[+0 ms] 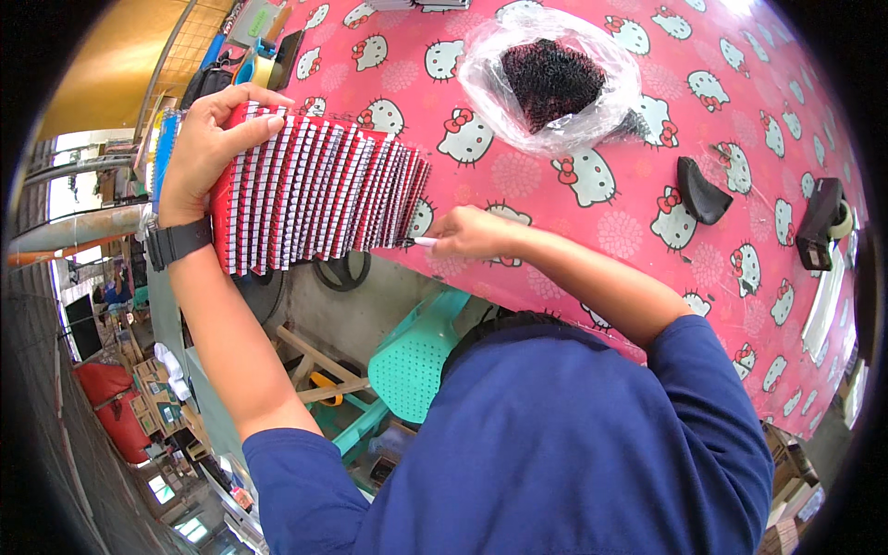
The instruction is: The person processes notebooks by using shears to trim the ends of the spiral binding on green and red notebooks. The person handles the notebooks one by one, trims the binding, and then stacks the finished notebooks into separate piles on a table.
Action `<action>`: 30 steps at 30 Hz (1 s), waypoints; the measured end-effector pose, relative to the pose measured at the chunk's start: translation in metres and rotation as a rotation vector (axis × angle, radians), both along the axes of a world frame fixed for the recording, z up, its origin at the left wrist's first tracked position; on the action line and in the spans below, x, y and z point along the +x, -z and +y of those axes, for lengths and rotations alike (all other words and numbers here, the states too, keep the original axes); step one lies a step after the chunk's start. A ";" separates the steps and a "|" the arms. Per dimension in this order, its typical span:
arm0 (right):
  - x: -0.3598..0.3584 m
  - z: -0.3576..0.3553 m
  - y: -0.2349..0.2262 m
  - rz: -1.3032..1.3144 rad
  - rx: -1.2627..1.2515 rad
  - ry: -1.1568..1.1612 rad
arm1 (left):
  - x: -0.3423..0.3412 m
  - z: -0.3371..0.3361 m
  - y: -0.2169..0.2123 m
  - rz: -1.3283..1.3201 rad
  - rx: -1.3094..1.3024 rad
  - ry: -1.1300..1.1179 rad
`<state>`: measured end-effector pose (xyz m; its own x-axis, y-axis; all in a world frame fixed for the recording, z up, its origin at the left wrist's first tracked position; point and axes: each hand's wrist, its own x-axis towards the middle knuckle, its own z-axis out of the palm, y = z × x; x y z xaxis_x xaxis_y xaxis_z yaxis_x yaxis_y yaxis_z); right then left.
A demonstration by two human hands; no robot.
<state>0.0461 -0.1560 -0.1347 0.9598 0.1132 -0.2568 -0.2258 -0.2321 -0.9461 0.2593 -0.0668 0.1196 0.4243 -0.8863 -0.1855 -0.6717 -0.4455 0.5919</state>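
Observation:
A row of red-covered, spiral-bound notebooks [319, 190] leans in a fanned stack along the table's near left edge, their white page edges and dark coils showing. My left hand [217, 139], with a dark band at the wrist, grips the far left end of the row, thumb on top. Fingers of my right hand [467, 231] are closed round a slim white pen-like tool [425, 241]. Its dark tip points left, at the near right corner of the row; whether it touches a notebook I cannot tell. Part of the right fingers is hidden behind the hand.
A clear plastic bag [472, 69] of black coils [555, 83] lies at the back middle of the pink patterned table [610, 268]. To the right are a curved black piece [703, 191] and a tape dispenser [821, 225]. Below the near edge stands a teal plastic chair [412, 370].

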 end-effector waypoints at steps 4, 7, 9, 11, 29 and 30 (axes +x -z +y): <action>-0.028 0.018 -0.004 -0.485 -0.604 0.190 | -0.002 -0.002 -0.001 0.049 -0.002 -0.010; -0.025 0.024 0.011 -0.552 -0.561 0.167 | -0.002 -0.002 -0.003 0.041 0.006 0.008; -0.023 0.024 0.017 -0.616 -0.589 0.175 | -0.001 -0.001 -0.002 0.022 0.008 0.002; -0.021 0.023 0.019 -0.646 -0.617 0.179 | 0.000 -0.004 -0.002 0.018 0.017 0.010; -0.019 0.016 0.009 -0.660 -0.691 0.158 | -0.004 0.000 -0.004 0.054 0.058 -0.031; -0.018 0.015 0.010 -0.661 -0.694 0.161 | -0.004 -0.001 -0.004 0.063 0.059 -0.031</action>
